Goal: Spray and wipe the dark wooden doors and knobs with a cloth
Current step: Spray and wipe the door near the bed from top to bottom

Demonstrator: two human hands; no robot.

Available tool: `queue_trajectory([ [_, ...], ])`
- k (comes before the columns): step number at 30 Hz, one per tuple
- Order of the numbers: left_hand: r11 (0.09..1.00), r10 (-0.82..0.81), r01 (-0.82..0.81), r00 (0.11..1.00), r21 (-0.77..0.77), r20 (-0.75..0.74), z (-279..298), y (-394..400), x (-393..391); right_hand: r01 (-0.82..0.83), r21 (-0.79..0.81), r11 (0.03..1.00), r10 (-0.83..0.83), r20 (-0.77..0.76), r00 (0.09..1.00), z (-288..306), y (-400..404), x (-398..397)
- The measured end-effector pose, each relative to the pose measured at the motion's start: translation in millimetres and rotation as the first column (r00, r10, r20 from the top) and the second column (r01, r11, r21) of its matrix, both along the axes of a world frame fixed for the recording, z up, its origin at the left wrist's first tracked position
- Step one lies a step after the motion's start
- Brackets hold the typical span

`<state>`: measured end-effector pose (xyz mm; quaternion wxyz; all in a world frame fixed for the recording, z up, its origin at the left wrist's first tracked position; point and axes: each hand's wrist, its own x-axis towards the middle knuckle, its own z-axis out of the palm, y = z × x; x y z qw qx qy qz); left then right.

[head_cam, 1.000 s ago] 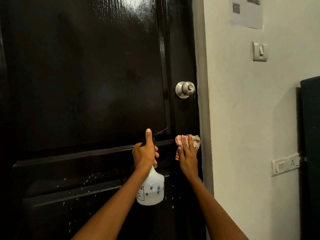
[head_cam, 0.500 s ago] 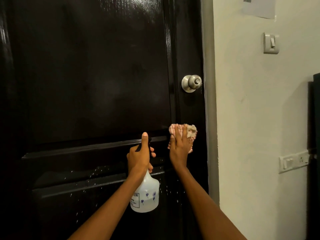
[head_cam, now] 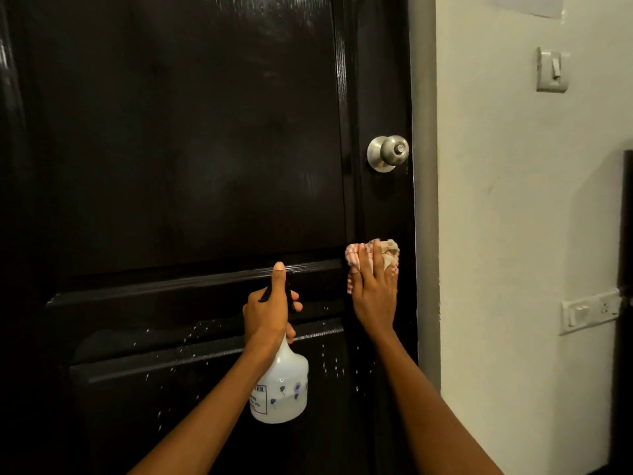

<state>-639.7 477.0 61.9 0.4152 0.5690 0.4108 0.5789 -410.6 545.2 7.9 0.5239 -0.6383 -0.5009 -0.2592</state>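
Note:
A glossy dark wooden door [head_cam: 191, 149] fills the left and middle of the view. Its silver round knob [head_cam: 388, 153] sits near the right edge. My left hand [head_cam: 270, 308] grips the black trigger head of a translucent white spray bottle [head_cam: 280, 389], which hangs below the hand in front of the lower panel. My right hand [head_cam: 375, 286] presses a crumpled pink-and-white checked cloth [head_cam: 371, 257] flat against the door's right stile, well below the knob. White spray droplets [head_cam: 191, 337] speckle the lower panel.
A grey door frame [head_cam: 424, 200] borders the door on the right, then a white wall. On the wall are a light switch [head_cam: 552, 72], a socket plate [head_cam: 589, 311] and the bottom of a paper sheet [head_cam: 529, 5]. A dark object [head_cam: 625, 303] stands at the far right edge.
My right hand has slid the cloth a little up the right stile toward the knob. My left hand keeps the bottle in about the same place. My view has shifted left.

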Motion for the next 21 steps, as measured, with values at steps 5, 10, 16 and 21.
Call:
queue_trajectory([
  [5,1.000,-0.020,0.020,1.000,-0.004,-0.010,-2,-1,1,-0.012,0.018,1.000,0.014,-0.089,0.996,-1,15,-28],
  [10,0.998,-0.051,0.052,0.999,-0.029,0.018,-3,-1,1,0.019,-0.009,1.000,-0.016,0.220,0.975,-3,-9,18],
  [16,0.998,-0.063,0.063,0.998,-0.011,0.019,-4,4,7,-0.090,0.042,0.995,0.093,-0.085,0.992,32,1,16],
  [21,0.997,-0.079,0.079,0.997,-0.026,0.000,-19,3,20,-0.088,0.029,0.996,0.092,-0.227,0.970,-20,2,6],
])
